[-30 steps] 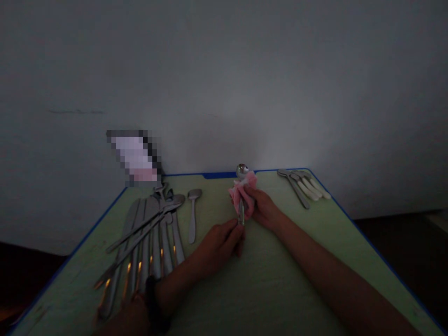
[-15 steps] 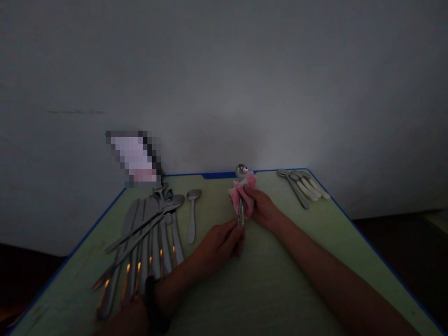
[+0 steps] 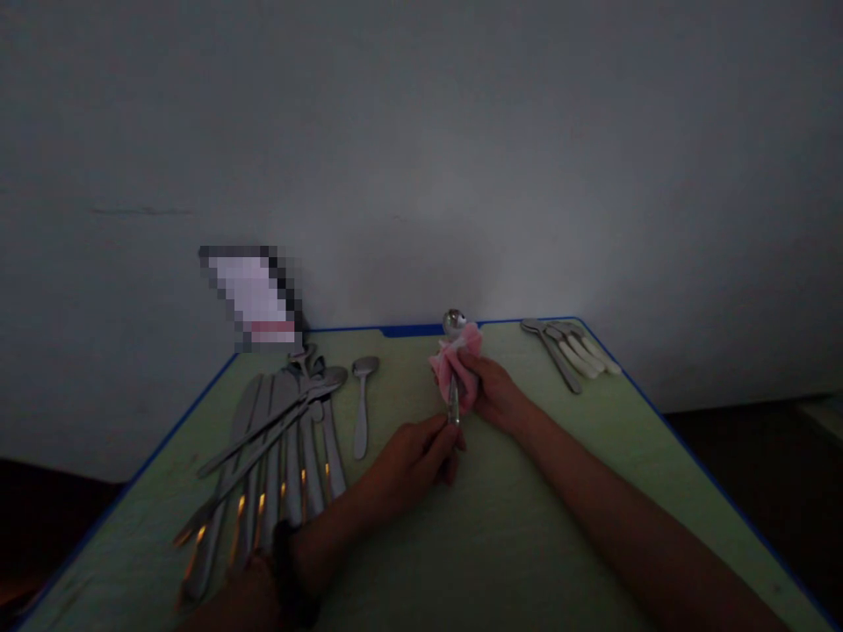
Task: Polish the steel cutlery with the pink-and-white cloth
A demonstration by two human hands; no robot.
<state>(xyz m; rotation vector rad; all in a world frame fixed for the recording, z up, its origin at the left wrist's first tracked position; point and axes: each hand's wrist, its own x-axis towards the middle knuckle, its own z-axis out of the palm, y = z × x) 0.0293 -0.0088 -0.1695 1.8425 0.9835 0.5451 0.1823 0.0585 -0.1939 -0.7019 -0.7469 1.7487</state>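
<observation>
A metal spoon (image 3: 454,321) stands bowl-up above the table's far half, its bowl near the back edge. My left hand (image 3: 425,448) is closed round the lower end of its handle. With my right hand (image 3: 488,386) I pinch a crumpled pink cloth (image 3: 464,373), which wraps the handle just below the bowl. Some of the handle shows between the cloth and my left fingers. To the left, a smaller spoon (image 3: 361,405) lies by itself. Beside my left forearm lies a pile of knives and spoons (image 3: 277,448); the forearm hides some of their ends.
The light green table (image 3: 520,518) has a blue rim and stands against a grey wall (image 3: 421,158). At the back right lie a metal spoon (image 3: 559,360) and several white-handled pieces of cutlery (image 3: 583,351). A blurred-out device (image 3: 254,298) leans at the back left.
Almost nothing differs. The spoon's bowl and my left fingers have shifted very slightly; both hands keep their hold, with the cloth in the same place.
</observation>
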